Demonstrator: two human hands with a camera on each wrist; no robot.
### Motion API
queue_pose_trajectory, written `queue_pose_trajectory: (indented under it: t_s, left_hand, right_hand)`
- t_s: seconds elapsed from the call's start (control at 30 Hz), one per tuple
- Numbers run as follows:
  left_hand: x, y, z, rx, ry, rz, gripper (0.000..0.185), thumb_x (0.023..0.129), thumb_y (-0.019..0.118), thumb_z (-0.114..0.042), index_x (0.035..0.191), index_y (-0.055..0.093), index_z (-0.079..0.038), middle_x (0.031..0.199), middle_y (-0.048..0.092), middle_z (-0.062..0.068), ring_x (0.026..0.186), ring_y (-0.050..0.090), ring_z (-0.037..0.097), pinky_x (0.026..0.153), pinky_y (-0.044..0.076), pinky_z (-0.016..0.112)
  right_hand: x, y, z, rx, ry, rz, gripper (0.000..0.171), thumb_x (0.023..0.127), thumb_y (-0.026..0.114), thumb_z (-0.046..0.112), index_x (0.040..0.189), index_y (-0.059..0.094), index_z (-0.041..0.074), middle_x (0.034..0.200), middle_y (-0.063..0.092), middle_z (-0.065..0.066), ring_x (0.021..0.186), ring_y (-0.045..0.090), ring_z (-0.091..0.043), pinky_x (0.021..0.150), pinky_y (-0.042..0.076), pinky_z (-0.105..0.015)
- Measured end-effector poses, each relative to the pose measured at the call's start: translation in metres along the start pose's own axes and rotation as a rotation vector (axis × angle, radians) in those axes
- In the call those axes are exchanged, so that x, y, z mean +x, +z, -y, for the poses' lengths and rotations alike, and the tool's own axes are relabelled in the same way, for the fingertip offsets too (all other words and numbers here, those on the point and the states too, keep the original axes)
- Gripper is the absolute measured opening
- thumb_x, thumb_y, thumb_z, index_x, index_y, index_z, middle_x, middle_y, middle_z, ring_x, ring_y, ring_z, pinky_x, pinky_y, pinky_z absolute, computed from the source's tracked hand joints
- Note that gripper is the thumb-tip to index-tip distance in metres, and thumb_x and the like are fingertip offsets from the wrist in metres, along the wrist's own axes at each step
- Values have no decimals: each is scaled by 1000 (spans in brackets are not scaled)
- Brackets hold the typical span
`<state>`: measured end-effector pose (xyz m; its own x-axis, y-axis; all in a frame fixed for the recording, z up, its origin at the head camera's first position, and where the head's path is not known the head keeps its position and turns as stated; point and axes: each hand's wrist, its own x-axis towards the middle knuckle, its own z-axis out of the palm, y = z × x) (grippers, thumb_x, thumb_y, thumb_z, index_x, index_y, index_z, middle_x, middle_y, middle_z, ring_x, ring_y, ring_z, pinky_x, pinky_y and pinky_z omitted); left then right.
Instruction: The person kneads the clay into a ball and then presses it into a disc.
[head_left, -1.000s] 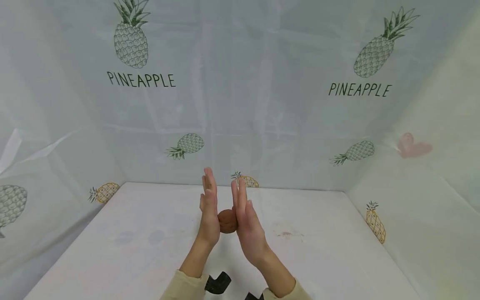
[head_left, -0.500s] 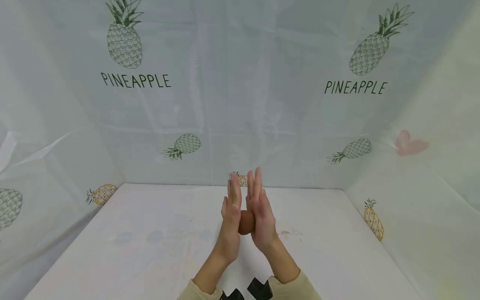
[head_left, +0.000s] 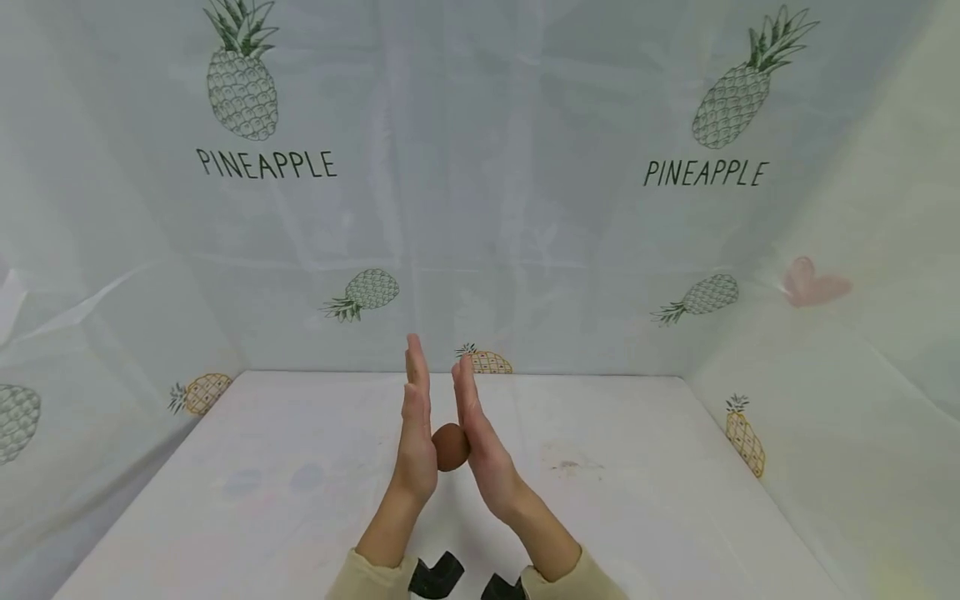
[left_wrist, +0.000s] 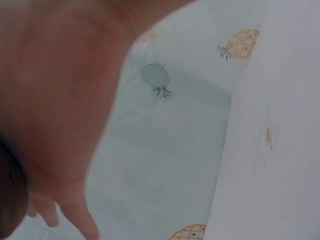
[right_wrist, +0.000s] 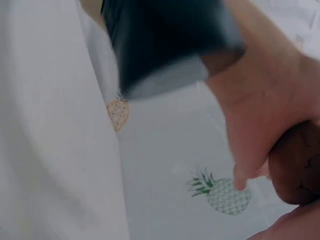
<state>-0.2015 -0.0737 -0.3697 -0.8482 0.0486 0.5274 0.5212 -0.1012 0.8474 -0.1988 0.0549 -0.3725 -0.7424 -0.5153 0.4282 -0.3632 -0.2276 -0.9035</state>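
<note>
head view, left hand (head_left: 417, 433) and right hand (head_left: 480, 442) upright above the white surface (head_left: 637, 500), straight fingers together, brown ball (head_left: 450, 447) pressed between the palms, left wrist view, ball (left_wrist: 10, 205) at the palm's edge, right wrist view, ball (right_wrist: 296, 165) against the palm

Most of the brown ball (head_left: 451, 447) is hidden between the two palms. In the left wrist view the left hand (left_wrist: 55, 100) is a close blur, and the ball is cut off at the frame's edge.
</note>
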Motion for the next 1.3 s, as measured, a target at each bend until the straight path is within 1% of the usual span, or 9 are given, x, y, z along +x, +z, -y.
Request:
queue_pose_trajectory:
  t_s: [0.1,0.23,0.37,0.5,0.63,0.8,0.97,1.13,1.3]
  left_hand:
    - [0,1,3,14,-14,-5,62,110,4,-57,169,-4,-42,175,-14,-20,161,-17,6,127,-12,63]
    - [-3,8,9,40,-30,10,60,111,2,-55,169,-4,-42,176,-14,-17,161,-18,9,123,-15,68]
    - [-7,19,11,49,-45,34,59,111,2,-54,169,-2,-45,176,-11,-20,161,-16,8,121,-17,69]
    - [-13,30,9,56,-23,77,57,112,3,-47,169,-1,-43,177,-8,-19,162,-13,6,124,-16,65]
    - [-18,38,3,43,14,122,57,113,3,-40,171,-2,-38,177,-7,-19,163,-12,9,125,-14,63]
    - [-21,41,-7,19,2,132,58,113,3,-43,170,0,-41,178,-7,-18,163,-13,10,123,-14,68]
    - [-19,35,-13,56,21,90,61,111,3,-54,170,-1,-40,177,-9,-19,162,-16,10,121,-17,70]
    - [-11,23,-12,79,72,43,66,110,3,-58,170,-8,-34,176,-16,-15,162,-22,13,120,-22,65]
    - [-5,14,-4,58,13,34,63,108,2,-60,167,-13,-44,174,-23,-18,158,-30,16,121,-20,64]
  right_hand:
    - [-2,2,7,-12,-54,-7,59,114,4,37,169,-16,31,177,-15,12,162,-17,-12,126,-14,-60]
    - [-3,1,15,-3,-132,-43,59,113,2,34,170,-15,31,178,-12,8,163,-16,-16,124,-18,-62]
    - [-3,-5,20,12,-162,-79,59,113,-1,35,169,-15,31,178,-12,7,163,-16,-16,123,-20,-61]
    - [-3,-13,21,20,-163,-121,59,113,-2,38,169,-16,31,178,-12,8,163,-17,-15,125,-19,-59]
    - [-3,-22,19,32,-142,-188,60,113,3,45,170,-14,34,178,-10,8,163,-16,-16,126,-16,-60]
    - [-2,-27,11,58,-95,-243,61,114,7,49,170,-12,34,178,-8,11,164,-13,-14,127,-15,-59]
    - [2,-21,1,46,-30,-187,61,114,4,49,170,-15,32,176,-14,15,162,-15,-10,127,-17,-58]
    - [1,-8,-1,6,13,-106,63,113,2,54,169,-17,32,175,-17,14,162,-17,-12,126,-16,-60]
    - [-2,2,5,-13,-21,-81,59,113,-1,48,169,-15,35,175,-17,15,163,-16,-16,126,-14,-60]
